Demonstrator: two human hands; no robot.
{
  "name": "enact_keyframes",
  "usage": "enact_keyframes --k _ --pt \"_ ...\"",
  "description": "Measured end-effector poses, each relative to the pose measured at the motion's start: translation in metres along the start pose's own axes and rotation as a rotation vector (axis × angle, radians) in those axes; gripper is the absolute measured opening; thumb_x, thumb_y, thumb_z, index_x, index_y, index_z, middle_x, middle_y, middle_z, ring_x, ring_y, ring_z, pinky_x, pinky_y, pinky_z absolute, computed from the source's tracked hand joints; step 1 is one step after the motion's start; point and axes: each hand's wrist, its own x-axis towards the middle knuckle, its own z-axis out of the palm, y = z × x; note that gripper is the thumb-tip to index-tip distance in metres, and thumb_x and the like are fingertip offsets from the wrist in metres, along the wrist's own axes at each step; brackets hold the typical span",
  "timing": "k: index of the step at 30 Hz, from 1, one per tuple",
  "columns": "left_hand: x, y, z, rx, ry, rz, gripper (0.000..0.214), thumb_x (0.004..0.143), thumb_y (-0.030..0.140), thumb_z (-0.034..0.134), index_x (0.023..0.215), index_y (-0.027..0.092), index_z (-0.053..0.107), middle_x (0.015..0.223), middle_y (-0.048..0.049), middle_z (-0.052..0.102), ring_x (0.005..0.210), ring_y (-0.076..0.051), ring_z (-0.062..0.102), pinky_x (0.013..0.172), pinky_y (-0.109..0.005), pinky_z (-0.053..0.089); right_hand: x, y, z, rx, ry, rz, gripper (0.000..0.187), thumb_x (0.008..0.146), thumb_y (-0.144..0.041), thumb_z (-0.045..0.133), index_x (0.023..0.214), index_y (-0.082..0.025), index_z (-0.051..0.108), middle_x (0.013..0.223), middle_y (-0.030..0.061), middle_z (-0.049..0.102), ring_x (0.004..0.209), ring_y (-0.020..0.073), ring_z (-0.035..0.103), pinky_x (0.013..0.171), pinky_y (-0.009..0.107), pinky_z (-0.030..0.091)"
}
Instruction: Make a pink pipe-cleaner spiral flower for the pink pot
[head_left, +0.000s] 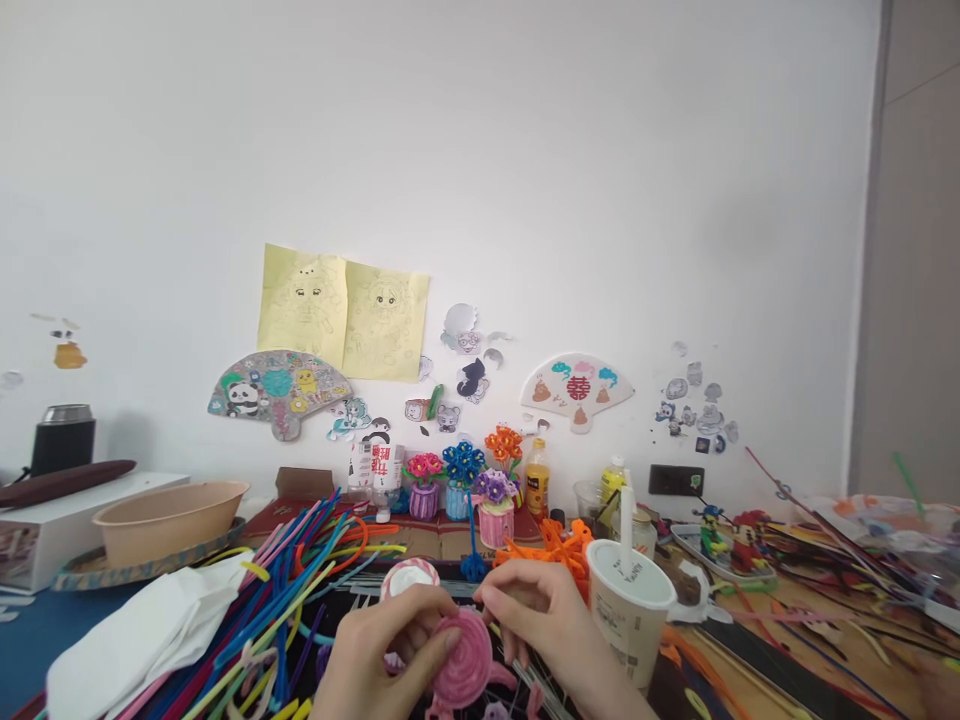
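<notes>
My left hand (397, 645) pinches a pink spiral disc (465, 668) that looks coiled from fuzzy pipe cleaner, thumb on its face. At the disc's upper right edge is my right hand (544, 625), thumb and forefinger pressed together; whatever lies between them is too small to make out. Just behind my left fingers sits a round pink-and-white pot (410, 577), partly hidden. A blue pipe-cleaner flower (472, 566) lies beyond my fingertips. Beneath my hands are loose pink and purple pieces, mostly covered.
Many coloured pipe cleaners (300, 590) and white paper sheets (142, 640) lie on the left. A lidded cup with a straw (630, 610) stands close to my right hand. Orange pipe-cleaner pieces (551, 548), small flower pots (457, 497) and a juice bottle (537, 478) are behind.
</notes>
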Motion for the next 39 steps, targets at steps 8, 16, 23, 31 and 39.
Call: enact_keyframes --k 8,16,23,31,39 --pt "0.0 0.003 -0.001 -0.007 -0.158 -0.041 0.016 0.084 0.032 0.06 0.078 0.02 0.068 0.058 0.0034 0.059 0.052 -0.008 0.049 0.05 -0.014 0.036 -0.006 0.0 -0.007 -0.191 -0.119 -0.017 0.017 0.073 -0.03 0.075 0.075 -0.013 0.073 0.061 0.0 0.062 0.05 0.0108 0.056 0.045 0.019 0.038" --pt "-0.002 -0.002 0.0 0.09 -0.282 -0.068 0.016 0.086 0.03 0.054 0.084 0.019 0.065 0.066 0.0015 0.061 0.056 -0.01 0.049 0.053 -0.017 0.037 -0.009 -0.009 -0.005 -0.368 -0.111 -0.008 0.007 0.07 -0.015 0.073 0.075 -0.015 0.077 0.065 0.0001 0.065 0.05 0.008 0.05 0.045 0.017 0.034" --pt "-0.001 -0.003 0.002 0.115 -0.315 -0.08 0.016 0.086 0.029 0.053 0.086 0.019 0.065 0.067 0.0011 0.062 0.057 -0.01 0.051 0.053 -0.018 0.037 -0.011 -0.009 -0.006 -0.464 -0.148 -0.042 0.008 0.071 -0.015 0.072 0.076 -0.017 0.077 0.067 -0.0009 0.066 0.052 0.0083 0.047 0.048 0.018 0.033" --pt "-0.001 0.0 0.002 0.111 -0.3 -0.077 0.015 0.085 0.028 0.054 0.083 0.019 0.065 0.066 0.0014 0.062 0.057 -0.01 0.051 0.053 -0.017 0.036 -0.01 -0.01 -0.005 -0.452 -0.187 -0.068 0.007 0.073 -0.014 0.069 0.077 -0.017 0.074 0.072 -0.0015 0.062 0.056 0.0089 0.047 0.049 0.018 0.033" --pt "-0.002 -0.002 0.003 0.088 -0.232 -0.036 0.015 0.086 0.029 0.054 0.081 0.019 0.064 0.063 0.0027 0.059 0.054 -0.009 0.047 0.051 -0.015 0.035 -0.01 -0.016 0.0 -0.426 -0.163 -0.113 0.011 0.072 -0.008 0.064 0.071 -0.016 0.072 0.068 -0.0018 0.058 0.054 0.0092 0.046 0.048 0.018 0.033"
